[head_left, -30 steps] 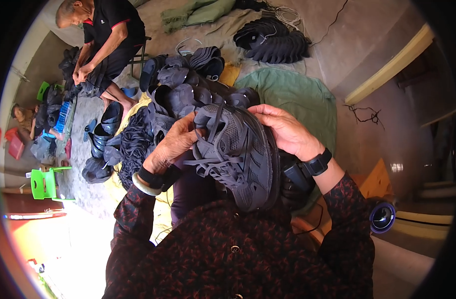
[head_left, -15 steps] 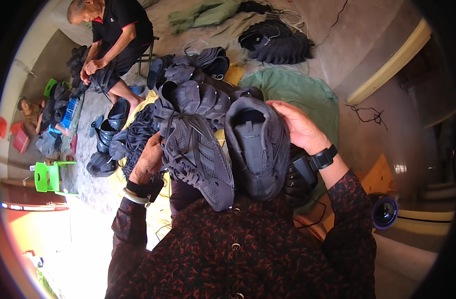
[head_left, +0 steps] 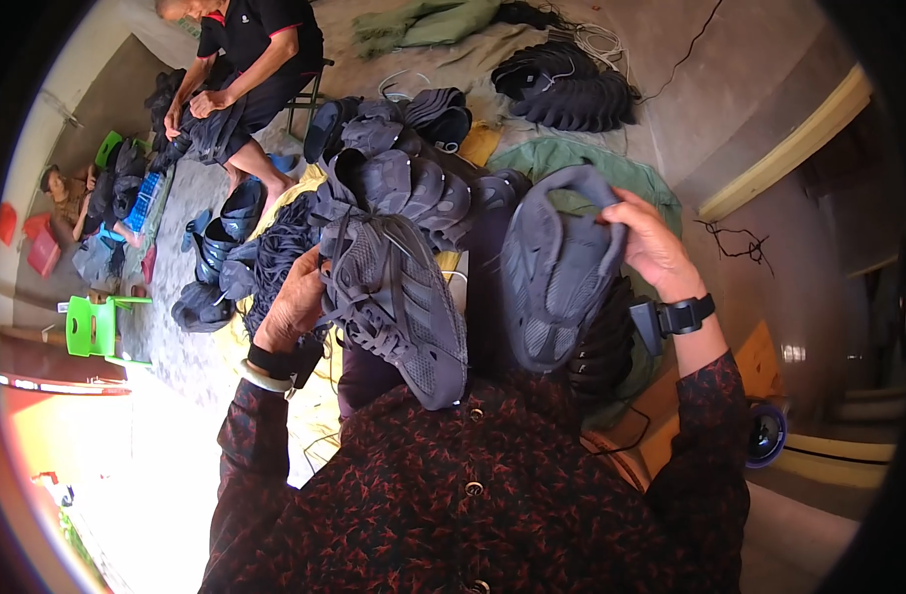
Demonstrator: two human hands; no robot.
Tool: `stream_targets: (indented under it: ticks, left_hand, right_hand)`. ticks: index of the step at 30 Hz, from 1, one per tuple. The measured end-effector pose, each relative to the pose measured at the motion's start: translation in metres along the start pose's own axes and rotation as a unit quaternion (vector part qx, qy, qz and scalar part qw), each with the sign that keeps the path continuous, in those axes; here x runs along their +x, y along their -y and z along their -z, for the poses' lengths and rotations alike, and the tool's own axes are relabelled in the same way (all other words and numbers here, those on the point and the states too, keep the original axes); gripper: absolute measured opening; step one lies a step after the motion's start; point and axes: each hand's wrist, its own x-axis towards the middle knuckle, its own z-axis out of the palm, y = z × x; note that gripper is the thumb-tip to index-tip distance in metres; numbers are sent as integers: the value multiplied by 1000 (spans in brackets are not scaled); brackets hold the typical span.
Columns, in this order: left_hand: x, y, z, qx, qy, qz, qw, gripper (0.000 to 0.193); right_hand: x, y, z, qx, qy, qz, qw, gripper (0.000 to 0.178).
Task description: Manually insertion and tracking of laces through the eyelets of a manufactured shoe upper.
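My left hand [head_left: 296, 299] is closed on the side of a dark grey shoe upper [head_left: 403, 302], whose lace is threaded and hangs loose near the top. In my right hand [head_left: 653, 244] is another dark grey shoe upper [head_left: 562, 297], gripped at its collar edge; no lace shows in it. The two uppers are apart, side by side over my lap. Just beyond them lies a heap of similar uppers [head_left: 428, 188]. Left of that heap rests a bundle of black laces [head_left: 283, 249], close to my left hand.
A seated person [head_left: 265, 59] handles dark pieces at the far left. Several more uppers [head_left: 240, 208] lie near that person's feet. A green chair [head_left: 92, 327] stands at left. A row of nested uppers [head_left: 572, 94] lies far right, beyond a green cloth [head_left: 661, 193].
My right hand has moved right and shifted its grip to the collar, tilting its upper away from the other one. My left hand keeps its hold on the laced upper.
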Motion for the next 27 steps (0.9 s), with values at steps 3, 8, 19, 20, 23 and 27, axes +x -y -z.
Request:
stream_targets:
  ticks: [3, 8, 19, 20, 23, 27]
  left_hand:
    - [0, 3, 7, 5, -22, 5, 1000, 64]
    - [9, -1, 4, 13, 11, -17, 1000, 54]
    - [50, -11, -29, 166, -27, -13, 986, 34]
    - [53, -13, -38, 170, -26, -19, 985, 33]
    - [59, -27, -64, 231, 1, -1, 973, 35]
    - [68, -31, -88, 265, 39, 26, 963, 37]
  right_hand:
    - [-10, 11, 19, 11, -18, 23, 1000, 49]
    - [-29, 17, 65, -3, -46, 82, 996, 64]
    - [-95, 60, 101, -66, -42, 192, 978, 63]
    - [-102, 67, 98, -73, -36, 196, 977, 67]
    - [-122, 78, 105, -85, -42, 172, 980, 72]
    - [-128, 73, 74, -73, -12, 138, 988, 81]
